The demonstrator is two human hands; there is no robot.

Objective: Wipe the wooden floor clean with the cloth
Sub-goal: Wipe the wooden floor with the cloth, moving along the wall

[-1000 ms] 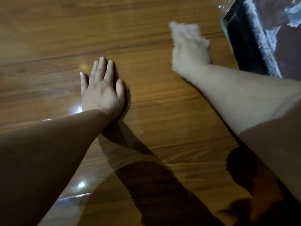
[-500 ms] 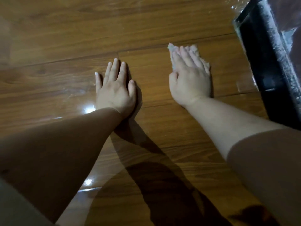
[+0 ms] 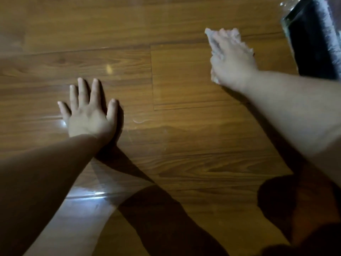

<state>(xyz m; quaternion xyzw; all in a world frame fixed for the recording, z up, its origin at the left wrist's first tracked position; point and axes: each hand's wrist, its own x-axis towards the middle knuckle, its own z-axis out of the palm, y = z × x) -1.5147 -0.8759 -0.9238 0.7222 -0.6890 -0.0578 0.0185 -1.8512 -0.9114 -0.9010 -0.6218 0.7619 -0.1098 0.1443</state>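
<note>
While the left hand (image 3: 88, 115) lies flat on the wooden floor (image 3: 184, 145) with its fingers stretched out and slightly apart, holding nothing, the right hand (image 3: 231, 61) presses down on the cloth (image 3: 224, 36) farther ahead and to the right. That hand is blurred; its fingers seem laid flat over the pale, crumpled cloth, but whether they grip it cannot be told. Frayed edges of the cloth show beyond the fingertips and beside the hand. Just to the right of it, at the upper right corner, stands a dark object (image 3: 313, 43) with a pale edge and crinkled clear plastic (image 3: 287, 4) at its top. Dark shadows of both arms fall across the glossy boards below.
</note>
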